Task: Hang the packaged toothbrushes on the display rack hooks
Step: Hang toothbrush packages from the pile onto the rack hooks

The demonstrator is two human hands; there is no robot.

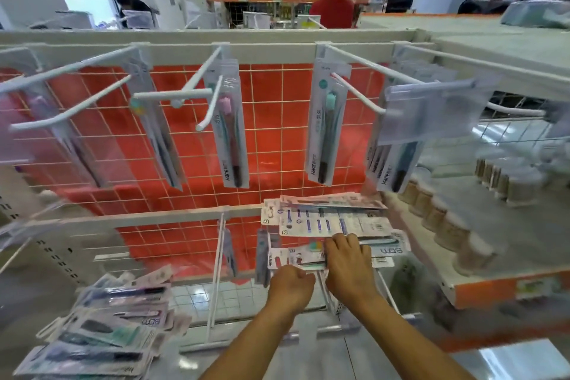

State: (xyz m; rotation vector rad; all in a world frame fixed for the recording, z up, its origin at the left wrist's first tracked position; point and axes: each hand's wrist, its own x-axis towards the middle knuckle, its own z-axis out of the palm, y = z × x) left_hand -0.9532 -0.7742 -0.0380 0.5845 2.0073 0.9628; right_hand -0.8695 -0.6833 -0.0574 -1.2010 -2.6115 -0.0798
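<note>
A fanned stack of packaged toothbrushes (333,219) lies low at the centre right of the rack, over the lower hooks. My left hand (291,287) is curled in a fist at the stack's near edge and grips a pack (282,258) there. My right hand (348,268) lies on the stack beside it, fingers bent onto a pack with a teal brush (385,248). Above, white hooks (191,86) stick out from the top rail. Single packs hang on them: one with a pink brush (229,127), one with a teal brush (327,123).
A second heap of toothbrush packs (101,327) lies at the lower left. More packs hang at the left (160,133) and right (391,164) of the orange grid panel (271,96). Small jars (447,225) line a shelf on the right. People stand beyond the rack.
</note>
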